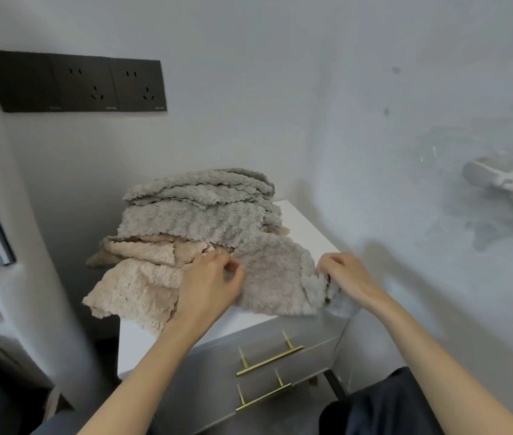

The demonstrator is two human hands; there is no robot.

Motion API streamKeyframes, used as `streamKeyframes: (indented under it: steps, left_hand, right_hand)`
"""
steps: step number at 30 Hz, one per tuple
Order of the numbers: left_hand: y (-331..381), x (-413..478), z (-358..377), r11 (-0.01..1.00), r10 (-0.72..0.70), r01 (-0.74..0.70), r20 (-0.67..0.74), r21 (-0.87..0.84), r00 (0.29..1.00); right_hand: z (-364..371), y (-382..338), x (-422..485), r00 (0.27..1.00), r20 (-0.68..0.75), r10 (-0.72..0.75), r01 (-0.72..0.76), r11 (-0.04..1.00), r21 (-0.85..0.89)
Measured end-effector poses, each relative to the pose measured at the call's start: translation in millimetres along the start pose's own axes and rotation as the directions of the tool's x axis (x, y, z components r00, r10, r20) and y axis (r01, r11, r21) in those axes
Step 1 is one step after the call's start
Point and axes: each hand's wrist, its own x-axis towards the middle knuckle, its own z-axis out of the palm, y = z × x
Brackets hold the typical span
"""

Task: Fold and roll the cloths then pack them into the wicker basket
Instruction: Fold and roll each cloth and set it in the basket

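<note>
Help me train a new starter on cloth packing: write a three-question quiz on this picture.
1. True or false: in the pile, the beige cloths lie on top of the grey ones.
2. Which cloth does the right hand grip? A the front grey cloth; B a beige one; C none.
3. Fill in: the white cabinet has two ___ drawer handles.
Key: 1 false; 2 A; 3 gold.

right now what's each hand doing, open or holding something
Left hand: fingers curled, pinching the left edge of the front grey cloth.
Right hand: gripping the same cloth's right edge.
</note>
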Motion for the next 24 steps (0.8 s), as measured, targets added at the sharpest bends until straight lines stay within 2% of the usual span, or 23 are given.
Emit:
streamKeyframes:
  steps: [2, 7, 10, 12, 15, 20, 22, 24]
  left_hand:
    - [-0.9, 0.0, 7.5, 0.999, -0.008, 0.005, 0.077, 0.038, 0.997]
    - [5.4, 10.2, 25.7, 0.995, -0.066, 0.055, 0.143, 0.085, 0.988]
    - [8.2, 20.7, 36.5, 0.988, -0.134, 0.116, 0.202, 0.1, 0.97]
    - [7.3, 27.5, 41.1, 0.982, -0.17, 0.147, 0.22, 0.117, 0.961]
    - [5.4, 33.2, 45.9, 0.983, -0.145, 0.122, 0.164, 0.139, 0.976]
    - [10.0, 39.0, 41.3, 0.994, -0.108, 0.106, 0.115, 0.023, 0.987]
    - [9.4, 42.6, 35.5, 0.993, -0.102, 0.108, 0.113, -0.052, 0.988]
    - [8.8, 45.0, 26.8, 0.982, -0.09, 0.106, 0.107, -0.158, 0.99]
  right_hand:
    - [-1.0, 4.2, -1.0, 0.997, 0.056, 0.054, -0.046, 0.989, -0.141]
    - [-0.3, 20.0, 2.1, 0.991, -0.122, 0.058, -0.067, 0.995, -0.07]
    - [2.6, 29.5, 7.0, 0.985, -0.002, 0.172, -0.172, 0.984, -0.041]
    - [6.2, 28.9, 9.4, 0.98, 0.062, 0.189, -0.185, 0.981, -0.059]
    - [11.1, 25.4, 15.0, 0.965, 0.167, 0.204, -0.187, 0.976, -0.111]
    - [11.6, 14.6, 16.9, 0.942, 0.296, 0.16, -0.117, 0.98, -0.158]
    - [10.7, 12.5, 16.3, 0.963, 0.25, 0.105, -0.079, 0.991, -0.112]
    - [5.1, 10.2, 15.9, 0.982, 0.184, 0.047, -0.054, 0.998, 0.032]
